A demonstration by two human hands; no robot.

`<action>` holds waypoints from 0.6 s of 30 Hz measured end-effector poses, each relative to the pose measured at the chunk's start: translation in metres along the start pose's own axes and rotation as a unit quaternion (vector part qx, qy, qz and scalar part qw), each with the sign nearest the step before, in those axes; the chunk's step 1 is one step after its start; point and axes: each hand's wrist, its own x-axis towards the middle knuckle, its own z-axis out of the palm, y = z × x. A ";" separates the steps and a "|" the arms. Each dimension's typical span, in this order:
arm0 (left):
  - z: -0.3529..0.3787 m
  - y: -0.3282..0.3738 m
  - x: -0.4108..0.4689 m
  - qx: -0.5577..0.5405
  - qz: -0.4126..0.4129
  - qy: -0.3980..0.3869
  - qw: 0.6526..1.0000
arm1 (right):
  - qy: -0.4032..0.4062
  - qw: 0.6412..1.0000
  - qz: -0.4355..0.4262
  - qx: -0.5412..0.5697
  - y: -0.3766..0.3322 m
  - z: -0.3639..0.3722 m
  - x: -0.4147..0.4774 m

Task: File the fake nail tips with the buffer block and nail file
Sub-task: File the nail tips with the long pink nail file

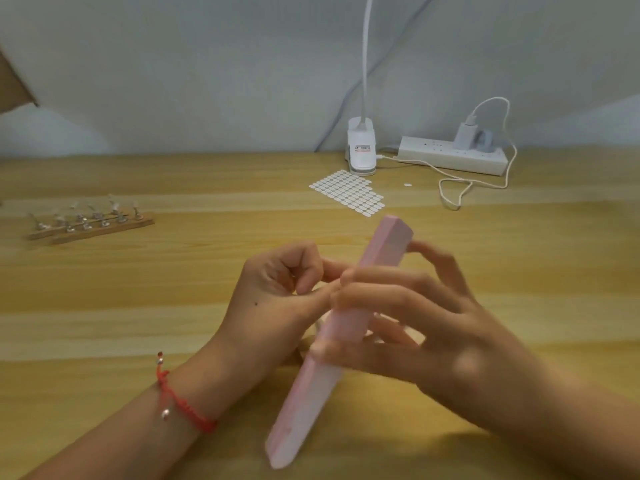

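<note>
Wooden table [121, 306] w/ grey wall [207, 81] behind, right hand [433, 327] gripping pink buffer block [304, 410], left hand [277, 299] curled, hold unclear.

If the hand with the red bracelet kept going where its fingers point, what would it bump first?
Probably the pink buffer block, held by the right hand: the left hand points straight at it and looks almost against it, though blur hides any touch.

Soft, even, fairly bright light, with no hard glare. A dim shadow lies on the worktop [398, 445] beneath the right hand [433, 323], which is smeared by motion blur, as is the pink buffer block [304, 403]. Wide-angle distortion bows the worktop's far edge; the nail stand [93, 226] at left looks soft.
</note>
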 end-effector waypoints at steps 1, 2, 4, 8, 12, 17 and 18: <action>-0.001 0.000 0.000 -0.008 0.000 0.000 1.000 | -0.001 1.000 -0.011 -0.015 0.007 -0.004 0.000; -0.001 0.002 0.001 -0.018 -0.002 0.001 1.000 | 0.008 0.999 0.019 -0.030 0.019 -0.010 0.001; -0.001 0.002 0.002 -0.020 -0.009 -0.001 1.000 | 0.046 0.992 0.105 -0.043 0.037 -0.022 0.002; 0.005 -0.004 0.002 -0.007 0.003 -0.027 1.000 | 0.016 0.999 0.007 -0.034 0.003 -0.003 -0.003; -0.003 0.000 0.003 -0.036 -0.006 0.007 0.999 | 0.076 0.988 0.114 -0.077 0.049 -0.019 -0.002; -0.005 -0.001 0.004 -0.061 -0.035 0.014 0.997 | 0.136 0.949 0.265 -0.099 0.093 -0.041 -0.021; -0.005 -0.002 0.004 -0.062 -0.037 0.014 0.997 | 0.137 0.952 0.261 -0.087 0.092 -0.039 -0.020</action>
